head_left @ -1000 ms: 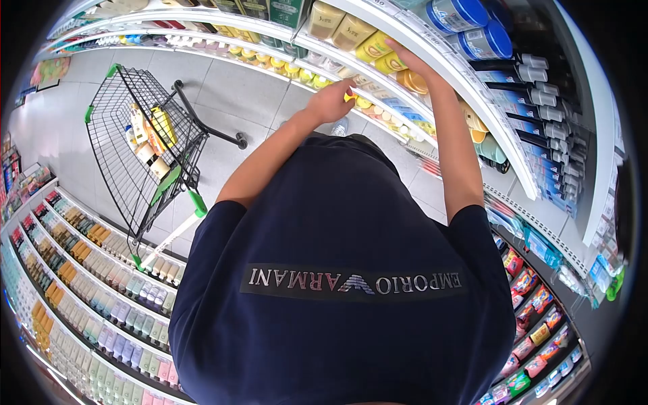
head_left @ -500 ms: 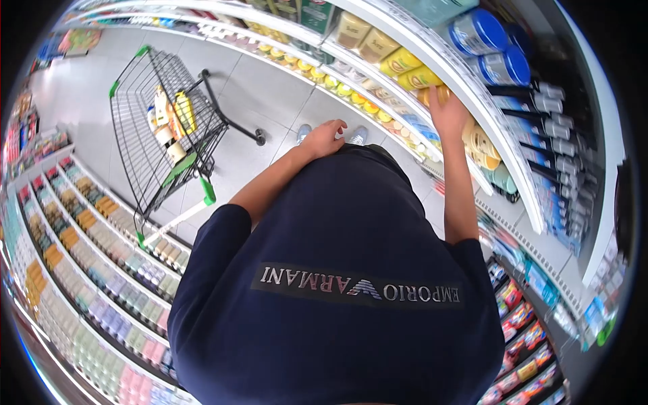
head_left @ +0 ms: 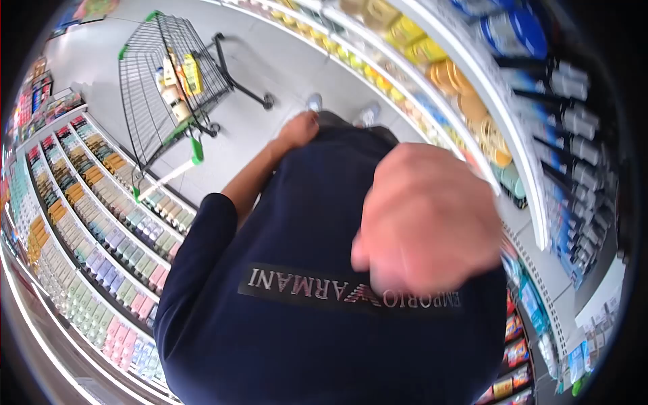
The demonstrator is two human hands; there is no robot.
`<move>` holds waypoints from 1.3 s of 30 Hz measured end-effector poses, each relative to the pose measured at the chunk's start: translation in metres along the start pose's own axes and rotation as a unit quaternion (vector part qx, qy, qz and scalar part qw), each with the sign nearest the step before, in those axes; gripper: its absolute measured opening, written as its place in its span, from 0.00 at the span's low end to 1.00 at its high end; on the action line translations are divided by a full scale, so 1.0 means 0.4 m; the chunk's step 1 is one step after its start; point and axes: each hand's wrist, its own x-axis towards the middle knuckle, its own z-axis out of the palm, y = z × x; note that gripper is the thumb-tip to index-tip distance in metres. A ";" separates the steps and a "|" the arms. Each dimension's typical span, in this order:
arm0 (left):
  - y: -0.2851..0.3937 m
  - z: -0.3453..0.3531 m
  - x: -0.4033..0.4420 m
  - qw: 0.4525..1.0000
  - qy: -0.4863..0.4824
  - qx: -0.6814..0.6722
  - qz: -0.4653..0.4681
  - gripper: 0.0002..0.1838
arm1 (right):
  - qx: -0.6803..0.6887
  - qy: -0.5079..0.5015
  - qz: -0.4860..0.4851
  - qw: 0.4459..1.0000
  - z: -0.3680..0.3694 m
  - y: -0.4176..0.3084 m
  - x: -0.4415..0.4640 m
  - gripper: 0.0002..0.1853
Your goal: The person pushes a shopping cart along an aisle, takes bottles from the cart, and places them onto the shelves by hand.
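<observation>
My right hand (head_left: pixel 432 219) is raised close to the camera, in front of my chest. It is large and smeared by motion, covering part of the lettering on my dark blue T-shirt (head_left: pixel 324 344). Its fingers look bent, but whether they hold anything does not show. Low by my waist, my left hand (head_left: pixel 300 128) rests near the dark shorts (head_left: pixel 334 121), its fingertips hidden. To the right is a shelf with yellow packages (head_left: pixel 426 50) and tan, round-topped containers (head_left: pixel 449 77).
A wire shopping cart (head_left: pixel 145 88) with green corners stands to the left, holding a yellow bottle (head_left: pixel 192 74) and other bottles. Shelves of small bottles (head_left: pixel 101 243) line the lower left. On the upper right shelf are blue-lidded tubs (head_left: pixel 516 32) and dark-handled items (head_left: pixel 574 121).
My right hand has left the yellow packages on the shelf and come up before my chest, close to the camera. My left hand has drawn in toward my waist. The view has shifted slightly.
</observation>
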 end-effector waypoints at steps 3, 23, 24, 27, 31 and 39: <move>0.018 0.027 -0.071 0.998 0.001 -0.027 -0.055 0.18 | 0.011 -0.152 0.225 0.962 -0.066 -0.136 0.115 0.08; -0.166 0.164 -0.390 0.962 0.142 -0.176 -0.154 0.20 | 0.095 -0.356 0.186 0.911 0.328 -0.208 0.141 0.05; -0.184 0.177 -0.411 0.953 0.169 -0.191 -0.165 0.20 | 0.096 -0.373 0.181 0.905 0.366 -0.212 0.152 0.05; -0.227 0.181 -0.493 0.953 0.195 -0.179 -0.146 0.20 | 0.189 -0.297 -0.007 0.936 0.495 -0.160 0.136 0.05; -0.262 0.216 -0.610 0.913 0.248 -0.256 -0.198 0.20 | 0.207 -0.014 -0.122 0.971 0.540 -0.116 0.123 0.08; -0.301 0.279 -0.747 0.807 0.409 -0.347 -0.249 0.17 | 0.066 -0.121 -0.198 0.971 0.846 0.131 0.119 0.12</move>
